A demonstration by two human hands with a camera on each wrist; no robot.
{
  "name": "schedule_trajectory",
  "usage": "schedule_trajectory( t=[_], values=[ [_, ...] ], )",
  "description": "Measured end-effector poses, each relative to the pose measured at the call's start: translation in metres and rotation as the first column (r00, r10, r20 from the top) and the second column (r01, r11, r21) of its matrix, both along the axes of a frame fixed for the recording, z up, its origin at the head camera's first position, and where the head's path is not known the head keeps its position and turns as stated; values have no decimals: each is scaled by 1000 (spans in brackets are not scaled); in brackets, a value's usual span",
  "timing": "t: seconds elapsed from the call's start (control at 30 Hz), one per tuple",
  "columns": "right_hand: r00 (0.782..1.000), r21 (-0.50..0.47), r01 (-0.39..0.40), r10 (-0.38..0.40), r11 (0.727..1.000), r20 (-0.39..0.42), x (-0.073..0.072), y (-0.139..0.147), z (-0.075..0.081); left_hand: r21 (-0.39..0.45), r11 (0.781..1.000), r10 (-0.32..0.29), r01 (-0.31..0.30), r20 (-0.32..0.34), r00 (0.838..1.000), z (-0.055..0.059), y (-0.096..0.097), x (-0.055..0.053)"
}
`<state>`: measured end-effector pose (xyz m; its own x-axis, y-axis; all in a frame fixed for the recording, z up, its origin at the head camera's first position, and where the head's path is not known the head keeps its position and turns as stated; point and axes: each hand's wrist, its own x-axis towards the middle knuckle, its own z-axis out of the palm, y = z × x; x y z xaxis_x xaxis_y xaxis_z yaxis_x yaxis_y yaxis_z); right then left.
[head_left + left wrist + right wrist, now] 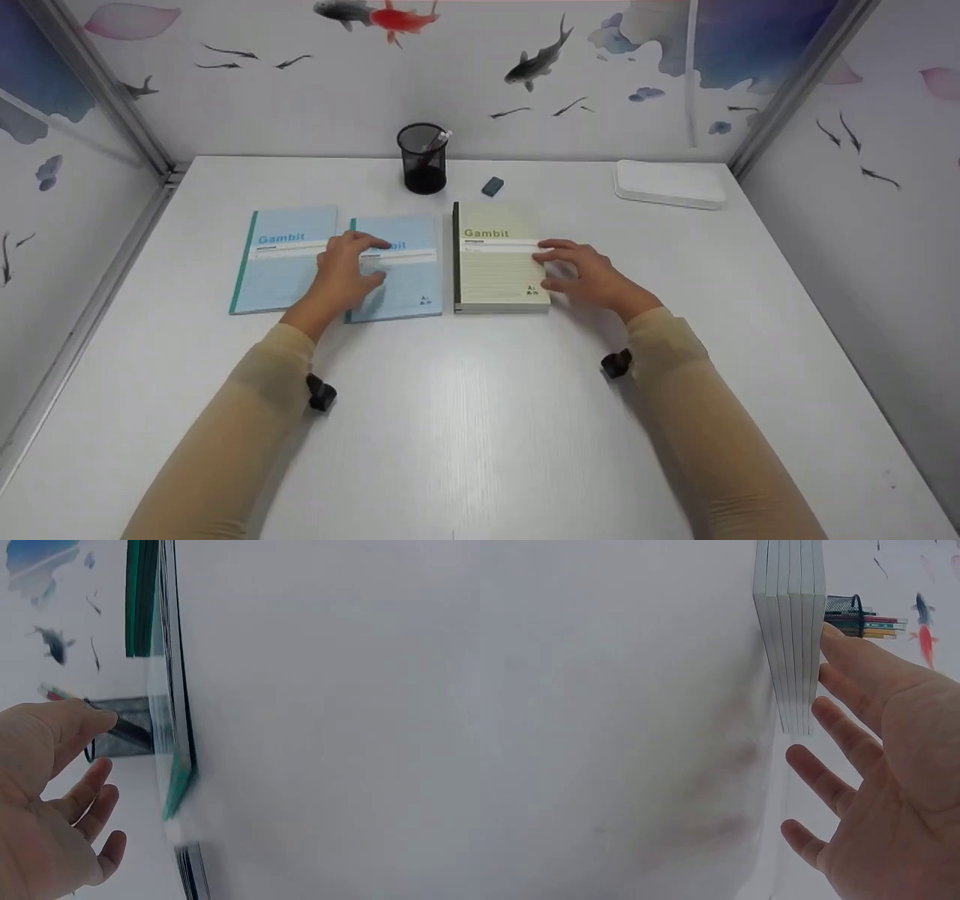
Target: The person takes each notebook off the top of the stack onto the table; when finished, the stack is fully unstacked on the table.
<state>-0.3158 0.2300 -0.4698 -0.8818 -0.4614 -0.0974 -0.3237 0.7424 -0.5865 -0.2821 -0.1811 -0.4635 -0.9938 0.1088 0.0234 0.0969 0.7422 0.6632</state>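
Observation:
My left hand hovers over a blue notebook, fingers and thumb spread apart with nothing between them. To its left lies another blue notebook with a green spine, partly hidden by that hand. My right hand is at the right edge of a stack of pale yellow notebooks with a black spine. Seen from the right wrist, the fingers are spread and loosely bent beside the page edges of the stack. In the left wrist view the notebooks' green spines appear past the thumb.
Behind the notebooks stand a black mesh pen cup with pens and a small dark eraser. A flat white box lies at the back right of the white table. Patterned panels wall in the table.

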Motion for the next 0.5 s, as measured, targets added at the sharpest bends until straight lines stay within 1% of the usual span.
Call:
schedule_trajectory(
  t=[0.07,0.13,0.2,0.27,0.37,0.5],
  values=[
    [1000,-11,9,-9,1000,12,1,1,-1,-6,999,-54,54,-9,999,0,19,-2],
    [1000,-21,9,-9,1000,17,0,2,-2,-33,993,-110,110,-18,994,-1,38,-3],
    [1000,-29,-4,4,1000,10,0,2,-2,-67,984,-169,167,-27,985,-1,53,-4],
    [1000,-39,-19,19,999,2,-1,2,-2,-99,971,-220,216,-25,975,-2,64,-4],
    [999,-55,-42,42,998,-6,-2,1,-2,-130,953,-276,272,-9,961,-3,73,-3],
    [999,-62,-46,46,997,-5,-2,-1,0,-148,943,-301,299,9,953,-5,75,-3]
  ],
)
